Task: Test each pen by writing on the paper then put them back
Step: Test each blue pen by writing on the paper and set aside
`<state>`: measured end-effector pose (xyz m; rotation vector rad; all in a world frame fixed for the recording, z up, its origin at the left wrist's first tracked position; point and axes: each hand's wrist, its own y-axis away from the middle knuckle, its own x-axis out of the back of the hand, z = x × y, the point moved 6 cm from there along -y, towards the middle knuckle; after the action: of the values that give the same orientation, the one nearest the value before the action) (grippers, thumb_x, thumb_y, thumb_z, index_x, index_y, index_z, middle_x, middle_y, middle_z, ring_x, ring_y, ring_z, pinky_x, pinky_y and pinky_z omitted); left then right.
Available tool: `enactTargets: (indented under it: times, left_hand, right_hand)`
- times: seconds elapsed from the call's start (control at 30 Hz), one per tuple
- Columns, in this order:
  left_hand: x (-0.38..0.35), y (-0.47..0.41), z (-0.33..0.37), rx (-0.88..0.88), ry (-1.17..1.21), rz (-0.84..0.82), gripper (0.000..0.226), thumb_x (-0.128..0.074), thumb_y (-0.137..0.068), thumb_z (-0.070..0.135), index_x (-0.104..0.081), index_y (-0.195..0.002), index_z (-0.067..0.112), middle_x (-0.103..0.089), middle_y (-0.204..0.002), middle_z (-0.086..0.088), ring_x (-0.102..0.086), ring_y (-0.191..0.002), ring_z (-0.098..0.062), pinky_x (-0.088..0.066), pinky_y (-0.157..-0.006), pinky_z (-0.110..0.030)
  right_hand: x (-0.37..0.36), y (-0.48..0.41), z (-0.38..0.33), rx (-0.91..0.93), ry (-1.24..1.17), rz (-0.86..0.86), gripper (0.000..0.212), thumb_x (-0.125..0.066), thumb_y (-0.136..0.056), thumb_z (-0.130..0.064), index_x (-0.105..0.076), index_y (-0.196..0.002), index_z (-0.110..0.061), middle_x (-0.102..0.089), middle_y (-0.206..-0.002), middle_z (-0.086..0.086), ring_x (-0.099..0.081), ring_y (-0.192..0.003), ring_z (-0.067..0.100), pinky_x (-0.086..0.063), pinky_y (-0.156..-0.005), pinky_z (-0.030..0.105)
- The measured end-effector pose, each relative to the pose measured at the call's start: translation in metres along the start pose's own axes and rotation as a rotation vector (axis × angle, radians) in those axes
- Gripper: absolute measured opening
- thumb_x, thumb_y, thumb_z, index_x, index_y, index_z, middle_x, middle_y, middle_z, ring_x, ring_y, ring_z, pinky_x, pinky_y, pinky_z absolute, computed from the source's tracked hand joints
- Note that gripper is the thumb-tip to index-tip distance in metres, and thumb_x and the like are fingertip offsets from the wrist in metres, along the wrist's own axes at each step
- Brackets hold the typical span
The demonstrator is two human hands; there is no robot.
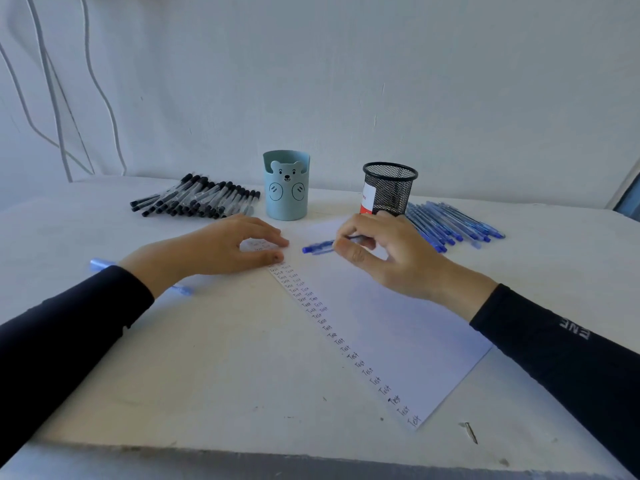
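Observation:
A white sheet of paper (388,317) lies slanted on the table, with a long column of handwritten "Test" words down its left edge. My right hand (388,254) holds a blue pen (317,247) over the paper's far end, its capped end pointing left. My left hand (225,249) rests palm down on the paper's far left corner, fingers curved and holding nothing. Another blue pen (100,264) lies on the table, partly hidden under my left forearm. A pile of black pens (197,199) lies at the back left, and a pile of blue pens (450,223) at the back right.
A light blue bear-faced cup (286,187) and a black mesh cup (389,188) with a red and white label stand at the back, near the wall. A small dark nail (470,433) lies near the table's front edge.

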<state>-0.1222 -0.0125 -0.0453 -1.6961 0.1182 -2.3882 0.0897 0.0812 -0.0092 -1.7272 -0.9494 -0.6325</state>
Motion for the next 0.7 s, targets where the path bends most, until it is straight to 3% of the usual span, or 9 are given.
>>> enactTargets:
  times: [0.1,0.17,0.33,0.47,0.6,0.7]
  left_hand:
    - [0.001,0.000,-0.003,0.022,-0.006,-0.016,0.062,-0.041,-0.063,0.089,-0.059,-0.114,0.057,-0.051,-0.127,0.028,-0.039,-0.124,0.003,-0.025,-0.105,-0.021]
    - [0.002,0.001,-0.003,0.025,0.004,-0.026,0.065,-0.039,-0.061,0.092,-0.058,-0.113,0.057,-0.052,-0.128,0.026,-0.042,-0.124,0.003,-0.026,-0.107,-0.022]
    - [0.001,0.001,-0.004,0.042,0.024,-0.040,0.058,-0.043,-0.064,0.087,-0.058,-0.112,0.058,-0.053,-0.131,0.022,-0.045,-0.126,0.000,-0.029,-0.111,-0.026]
    - [0.001,0.001,-0.004,0.046,0.029,-0.044,0.055,-0.043,-0.064,0.087,-0.058,-0.110,0.059,-0.053,-0.132,0.023,-0.045,-0.126,0.000,-0.031,-0.111,-0.027]
    - [0.001,0.002,-0.004,0.047,0.047,-0.041,0.064,-0.041,-0.059,0.093,-0.059,-0.109,0.058,-0.053,-0.130,0.023,-0.046,-0.124,0.002,-0.031,-0.109,-0.024]
    - [0.001,0.002,-0.004,0.047,0.056,-0.041,0.065,-0.040,-0.057,0.096,-0.059,-0.108,0.060,-0.053,-0.129,0.023,-0.046,-0.124,0.002,-0.032,-0.112,-0.029]
  right_hand:
    - [0.001,0.005,0.011,-0.253,-0.152,-0.072,0.072,-0.058,-0.069,-0.078,-0.039,-0.061,-0.009,-0.031,-0.057,-0.004,-0.030,-0.057,0.014,-0.024,-0.059,0.025]
    - [0.001,0.006,0.011,-0.319,-0.194,-0.104,0.078,-0.061,-0.063,-0.079,-0.030,-0.059,-0.007,-0.026,-0.057,-0.005,-0.026,-0.056,0.014,-0.021,-0.055,0.027]
    - [-0.003,0.007,0.003,-0.421,-0.311,-0.200,0.071,-0.053,-0.056,-0.083,-0.024,-0.063,-0.019,-0.023,-0.066,-0.003,-0.022,-0.063,0.016,-0.017,-0.059,0.031]
    - [0.010,0.000,0.002,-0.439,-0.500,-0.028,0.052,-0.050,-0.059,-0.073,-0.038,-0.048,-0.024,-0.034,-0.061,-0.009,-0.034,-0.064,0.018,-0.022,-0.072,0.034]
    - [0.014,-0.005,-0.004,-0.383,-0.834,0.007,0.074,-0.064,-0.053,-0.086,-0.039,-0.071,-0.019,-0.032,-0.061,-0.006,-0.027,-0.064,0.017,-0.024,-0.068,0.031]
    - [0.001,-0.003,-0.005,-0.406,-0.969,0.066,0.057,-0.056,-0.076,-0.065,-0.055,-0.096,-0.012,-0.041,-0.055,-0.006,-0.037,-0.054,0.013,-0.032,-0.064,0.029]
